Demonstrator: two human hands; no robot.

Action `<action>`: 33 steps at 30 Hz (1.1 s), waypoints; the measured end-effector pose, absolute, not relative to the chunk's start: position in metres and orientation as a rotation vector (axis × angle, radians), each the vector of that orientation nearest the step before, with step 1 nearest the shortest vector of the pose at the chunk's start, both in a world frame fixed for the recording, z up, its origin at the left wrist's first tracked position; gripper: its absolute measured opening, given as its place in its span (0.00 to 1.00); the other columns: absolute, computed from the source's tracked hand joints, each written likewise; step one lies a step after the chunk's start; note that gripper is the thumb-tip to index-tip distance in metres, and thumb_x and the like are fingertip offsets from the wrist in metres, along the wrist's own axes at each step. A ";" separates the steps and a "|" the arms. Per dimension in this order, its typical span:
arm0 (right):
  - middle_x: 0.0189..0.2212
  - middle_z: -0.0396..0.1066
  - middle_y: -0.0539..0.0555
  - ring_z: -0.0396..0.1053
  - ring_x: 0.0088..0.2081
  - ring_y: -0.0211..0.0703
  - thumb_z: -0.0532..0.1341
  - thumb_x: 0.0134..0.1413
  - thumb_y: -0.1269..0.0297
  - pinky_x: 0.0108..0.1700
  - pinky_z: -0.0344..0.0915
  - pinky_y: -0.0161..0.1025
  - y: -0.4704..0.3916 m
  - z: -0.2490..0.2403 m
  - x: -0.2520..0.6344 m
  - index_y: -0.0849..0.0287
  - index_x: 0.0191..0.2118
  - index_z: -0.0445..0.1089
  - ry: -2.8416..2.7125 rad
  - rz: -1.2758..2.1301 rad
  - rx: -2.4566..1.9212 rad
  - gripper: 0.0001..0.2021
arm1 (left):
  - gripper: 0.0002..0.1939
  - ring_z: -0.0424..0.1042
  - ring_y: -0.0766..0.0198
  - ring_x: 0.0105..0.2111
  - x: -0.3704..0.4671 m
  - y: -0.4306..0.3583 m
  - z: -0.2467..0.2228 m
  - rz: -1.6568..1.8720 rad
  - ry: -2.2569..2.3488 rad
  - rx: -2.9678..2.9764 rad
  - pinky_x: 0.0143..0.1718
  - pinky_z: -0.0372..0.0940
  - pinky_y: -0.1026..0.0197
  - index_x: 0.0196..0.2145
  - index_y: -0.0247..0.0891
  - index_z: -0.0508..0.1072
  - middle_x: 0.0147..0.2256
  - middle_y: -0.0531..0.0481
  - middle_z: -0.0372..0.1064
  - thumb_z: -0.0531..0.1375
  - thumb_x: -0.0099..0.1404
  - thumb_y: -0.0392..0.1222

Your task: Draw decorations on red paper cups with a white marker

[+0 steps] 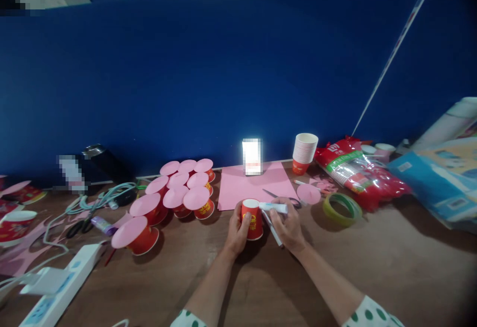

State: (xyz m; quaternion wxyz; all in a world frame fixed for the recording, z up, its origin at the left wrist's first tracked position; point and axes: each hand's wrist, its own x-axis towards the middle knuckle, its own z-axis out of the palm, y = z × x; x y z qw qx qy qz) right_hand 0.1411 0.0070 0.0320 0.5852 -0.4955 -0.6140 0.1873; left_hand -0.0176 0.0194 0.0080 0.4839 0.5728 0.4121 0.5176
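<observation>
My left hand (pixel 238 231) wraps around a red paper cup (pixel 255 223) with yellow lettering, its white end facing up. Whether that end is the cup's base or its mouth, I cannot tell. In my right hand (pixel 288 227) is a white tube (pixel 276 207), its tip at the cup's upper edge. A slim white stick (pixel 275 232) slants down below the tube, by the same fingers. Behind both hands lies a pink paper sheet (pixel 238 188), with scissors (pixel 283 198) at its right side and a pink paper disc (pixel 308 194) nearby.
Several red cups topped with pink discs (pixel 197 198) stand at left. A cup stack (pixel 304 153), green tape roll (pixel 342 209) and red plastic bag (pixel 357 173) are at right. A power strip (pixel 65 287), cables and a purple glue stick (pixel 103 225) lie left. A blue partition (pixel 223 68) stands behind.
</observation>
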 end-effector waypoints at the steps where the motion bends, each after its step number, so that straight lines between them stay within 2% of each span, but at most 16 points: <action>1: 0.26 0.64 0.49 0.62 0.25 0.37 0.56 0.53 0.65 0.29 0.62 0.35 0.008 0.033 0.141 0.58 0.36 0.61 -1.423 0.467 -1.153 0.05 | 0.22 0.68 0.59 0.43 -0.018 0.019 0.008 1.256 0.996 1.391 0.47 0.62 0.57 0.51 0.38 0.62 0.45 0.45 0.68 0.52 0.64 0.52; 7: 0.22 0.58 0.45 0.57 0.22 0.34 0.53 0.57 0.60 0.24 0.57 0.32 0.012 0.032 0.144 0.57 0.34 0.59 -1.322 0.680 -1.124 0.06 | 0.22 0.67 0.58 0.45 -0.019 0.019 0.013 1.229 0.969 1.508 0.49 0.60 0.57 0.52 0.37 0.63 0.46 0.45 0.68 0.52 0.63 0.51; 13: 0.21 0.57 0.45 0.57 0.22 0.34 0.54 0.57 0.58 0.25 0.57 0.32 0.017 0.024 0.146 0.57 0.34 0.60 -1.266 0.678 -1.143 0.08 | 0.23 0.66 0.56 0.46 -0.020 0.018 0.014 1.206 0.964 1.531 0.50 0.60 0.55 0.52 0.37 0.63 0.47 0.44 0.68 0.52 0.63 0.52; 19: 0.19 0.55 0.43 0.55 0.20 0.33 0.54 0.58 0.54 0.22 0.56 0.31 0.018 0.024 0.141 0.57 0.32 0.58 -1.103 0.852 -1.056 0.11 | 0.21 0.66 0.57 0.47 -0.020 0.019 0.007 1.218 0.983 1.499 0.50 0.59 0.56 0.51 0.37 0.63 0.47 0.44 0.67 0.51 0.64 0.51; 33: 0.20 0.56 0.44 0.56 0.21 0.33 0.53 0.58 0.56 0.24 0.57 0.32 0.017 0.025 0.142 0.56 0.33 0.59 -1.238 0.760 -1.088 0.09 | 0.22 0.67 0.57 0.45 -0.019 0.018 0.012 1.223 0.969 1.492 0.49 0.60 0.56 0.51 0.38 0.63 0.46 0.45 0.68 0.52 0.64 0.52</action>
